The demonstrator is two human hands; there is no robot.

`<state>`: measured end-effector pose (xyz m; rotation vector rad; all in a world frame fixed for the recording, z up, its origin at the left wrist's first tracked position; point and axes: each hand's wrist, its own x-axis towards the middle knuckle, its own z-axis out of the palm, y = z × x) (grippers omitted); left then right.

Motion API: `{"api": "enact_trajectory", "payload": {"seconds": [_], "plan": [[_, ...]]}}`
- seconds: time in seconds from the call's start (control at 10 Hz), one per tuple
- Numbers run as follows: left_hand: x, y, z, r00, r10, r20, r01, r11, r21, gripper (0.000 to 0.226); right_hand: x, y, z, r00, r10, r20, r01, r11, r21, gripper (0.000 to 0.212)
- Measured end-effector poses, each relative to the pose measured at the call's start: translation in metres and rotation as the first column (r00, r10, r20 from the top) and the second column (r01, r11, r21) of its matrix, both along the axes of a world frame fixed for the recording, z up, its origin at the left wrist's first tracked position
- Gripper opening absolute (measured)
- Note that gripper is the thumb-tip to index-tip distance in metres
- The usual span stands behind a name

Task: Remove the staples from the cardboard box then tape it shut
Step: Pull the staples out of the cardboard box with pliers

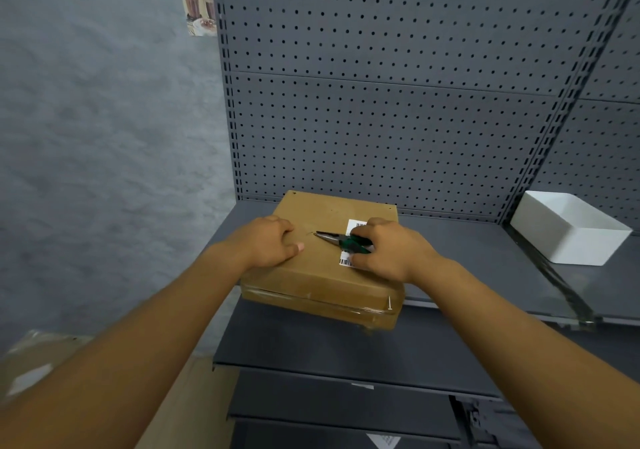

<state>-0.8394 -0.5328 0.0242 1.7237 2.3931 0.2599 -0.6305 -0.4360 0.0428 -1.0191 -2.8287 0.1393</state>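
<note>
A flat brown cardboard box point(325, 275) lies on the grey shelf point(478, 254), its front edge hanging over the shelf lip. My left hand point(266, 244) rests palm down on the box's left top, fingers curled, holding nothing. My right hand point(384, 251) grips green-handled needle-nose pliers point(334, 239), whose tips point left at a small mark on the lid. A white barcode label point(348, 261) sits partly under my right hand. One metal staple point(389, 302) shows on the front right side of the box.
A white open bin point(568, 226) stands on the shelf to the right. Grey pegboard point(381, 102) backs the shelf. Lower dark shelves point(329, 348) lie below the box. Another cardboard package point(34, 358) is at the lower left, by the grey wall.
</note>
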Motion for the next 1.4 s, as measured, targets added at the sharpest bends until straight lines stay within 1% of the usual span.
{"api": "enact_trajectory", "payload": {"seconds": [0.2, 0.3, 0.4, 0.7, 0.8, 0.9, 1.1, 1.2, 1.3, 1.4], "plan": [[-0.001, -0.001, -0.001, 1.0, -0.01, -0.008, 0.01, 1.0, 0.0, 0.064, -0.006, 0.0, 0.0, 0.998, 0.054, 0.036, -0.057, 0.993, 0.107, 0.053], [-0.001, -0.001, -0.002, 1.0, -0.003, 0.003, 0.003, 1.0, 0.003, 0.065, -0.008, 0.003, 0.001, 0.995, 0.065, 0.077, -0.076, 0.986, 0.149, 0.053], [0.0, -0.001, -0.001, 1.0, -0.006, -0.001, 0.006, 1.0, 0.006, 0.064, -0.009, 0.005, 0.003, 0.992, 0.077, 0.104, -0.096, 0.978, 0.184, 0.051], [-0.001, -0.001, -0.002, 1.0, -0.004, -0.009, 0.004, 1.0, 0.007, 0.064, -0.01, 0.009, 0.001, 0.987, 0.106, 0.118, -0.131, 0.964, 0.232, 0.049], [-0.001, 0.0, -0.002, 1.0, -0.006, -0.004, 0.006, 1.0, 0.011, 0.064, -0.009, 0.01, -0.004, 0.989, 0.107, 0.1, -0.128, 0.962, 0.241, 0.048], [-0.002, 0.0, -0.003, 1.0, -0.009, 0.003, 0.009, 1.0, 0.017, 0.064, -0.007, 0.011, -0.003, 0.994, 0.098, 0.048, -0.106, 0.973, 0.205, 0.05], [-0.006, 0.002, -0.002, 1.0, -0.002, 0.027, 0.002, 1.0, 0.006, 0.065, -0.002, 0.013, 0.003, 0.998, 0.062, 0.022, -0.065, 0.983, 0.171, 0.05], [-0.006, 0.004, 0.003, 1.0, 0.008, 0.01, -0.008, 1.0, 0.021, 0.057, 0.001, 0.013, 0.003, 0.999, 0.034, -0.007, -0.032, 0.987, 0.159, 0.05], [-0.002, 0.007, 0.01, 0.997, 0.023, -0.072, -0.016, 0.995, 0.103, 0.046, 0.005, 0.014, 0.007, 0.999, 0.005, -0.049, 0.003, 0.988, 0.155, 0.048], [0.008, 0.009, 0.019, 0.976, 0.018, -0.218, 0.021, 0.984, 0.176, 0.038, 0.01, 0.015, 0.011, 0.996, -0.023, -0.087, 0.037, 0.986, 0.16, 0.048]]}}
